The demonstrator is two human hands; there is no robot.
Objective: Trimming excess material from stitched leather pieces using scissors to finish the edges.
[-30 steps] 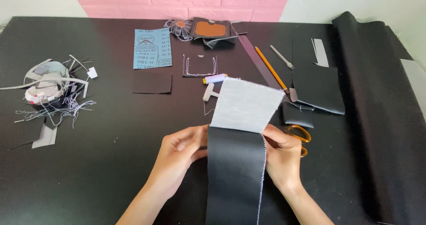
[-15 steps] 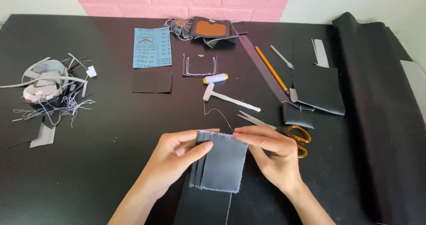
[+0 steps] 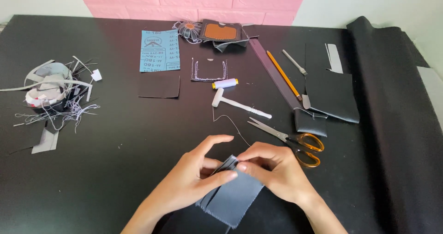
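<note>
Both hands (image 3: 240, 176) pinch folded grey fabric (image 3: 233, 197).

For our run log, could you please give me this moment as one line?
left hand pinching folded grey strip | right hand pinching same fold | scissors beside right hand | black table

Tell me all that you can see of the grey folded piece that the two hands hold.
The grey folded piece looks like thin leather or leather-like sheet, matte dark grey, folded into several layers that fan apart at its upper edge. It lies tilted on the black table, its lower corner near the bottom of the picture. The left hand pinches its upper edge from the left, and the right hand presses it from the right. Their fingertips meet at the top fold.
</note>
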